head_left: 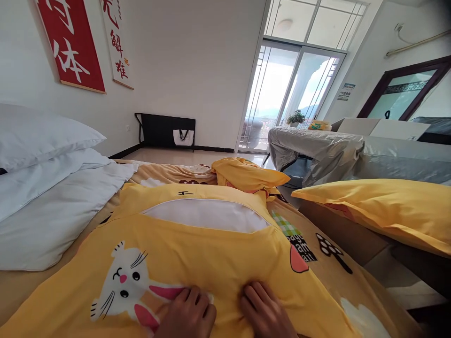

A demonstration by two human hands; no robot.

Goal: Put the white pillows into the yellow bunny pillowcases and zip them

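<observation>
A yellow pillowcase (pixel 211 256) with a rabbit print lies spread in front of me. Through its wide opening at the far end shows the white pillow (pixel 207 213) inside. My left hand (pixel 190 313) is closed on the near part of the pillowcase, beside the rabbit's pink ears. A short way to the right, my right hand (pixel 265 311) also has its fingers curled into the yellow cloth, which wrinkles around them. The fingertips of both hands are hidden in the folds.
White pillows (pixel 49 188) are stacked at the left. Beyond the pillowcase lies a crumpled yellow cloth (pixel 246 173) on the patterned bedspread (pixel 310 230). Another yellow pillow (pixel 387 206) rests at the right over a cardboard box (pixel 352 239). Plastic-covered furniture (pixel 317 145) stands behind.
</observation>
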